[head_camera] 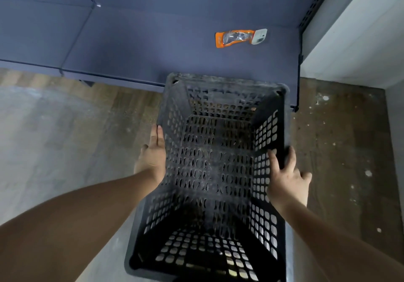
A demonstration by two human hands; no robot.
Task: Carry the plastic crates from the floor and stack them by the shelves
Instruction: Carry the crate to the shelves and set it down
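Crate: I see one black plastic crate with perforated walls and floor, filling the lower middle of the frame. Its open top faces me and it is empty.
Crate position: its far rim sits in front of the front edge of the shelf, in the middle of the frame. I cannot tell from this view whether it rests on the floor or hangs in my grip.
Left hand: my left hand lies flat against the outside of the crate's left wall, left of centre. Its fingers are straight and pressed together, pointing toward the shelf, with the thumb apart on the outer side.
Right hand: my right hand grips the crate's right wall at the rim, right of centre. One finger reaches inside over the mesh, the others wrap the outside, so the wall is pinched between them.
Shelf: a dark blue shelf spans the upper half of the frame, its base board low and flat.
Packet: an orange and white packet lies on the shelf board, upper right of centre, well apart from the crate.
Floor: worn wood-look floor, pale and dusty at left, speckled with white spots at right.
Wall: a pale wall stands at the upper right.
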